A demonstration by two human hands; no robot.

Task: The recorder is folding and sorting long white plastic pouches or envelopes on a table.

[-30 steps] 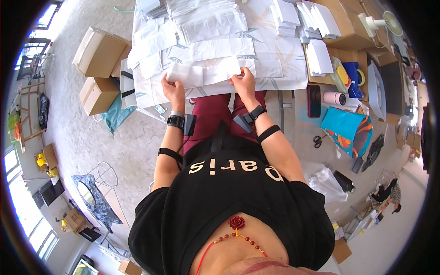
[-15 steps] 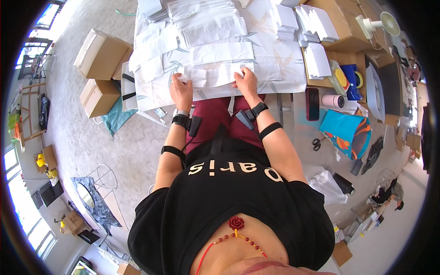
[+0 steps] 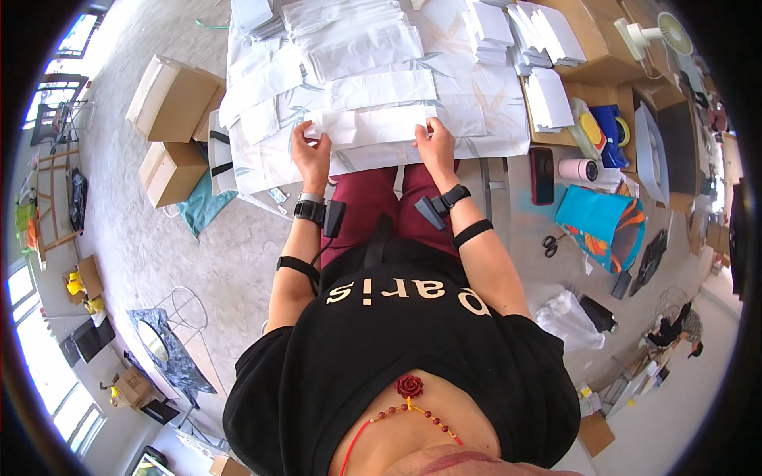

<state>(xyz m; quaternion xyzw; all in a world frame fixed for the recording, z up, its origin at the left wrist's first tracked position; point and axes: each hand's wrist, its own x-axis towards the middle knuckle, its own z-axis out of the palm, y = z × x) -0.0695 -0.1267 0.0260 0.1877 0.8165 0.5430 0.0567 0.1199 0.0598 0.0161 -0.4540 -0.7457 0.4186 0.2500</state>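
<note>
Near the front edge of the table, a long white paper strip (image 3: 389, 127) stretches between my two hands, with a smaller flap of paper at its left part. My left hand (image 3: 311, 157) pinches the strip's left end between thumb and curled fingers. At the other end, my right hand (image 3: 435, 149) has thumb and fingers closed on the strip's right edge. Just beyond lies another flat white strip (image 3: 381, 86). Overlapping rows of similar white paper pieces (image 3: 357, 44) cover the far left and middle of the table.
A patterned white cloth (image 3: 488, 99) covers the table. Stacks of white paper (image 3: 548, 99) stand at its right, beside a cardboard box (image 3: 599, 71), a phone (image 3: 541, 176) and a pink cylinder (image 3: 577, 170). Cardboard boxes (image 3: 171, 174) sit left; scissors (image 3: 551, 244) lie lower right.
My right hand has shifted slightly right along the strip, to its right edge. The strip now looks flatter and straighter. My left hand has barely moved.
</note>
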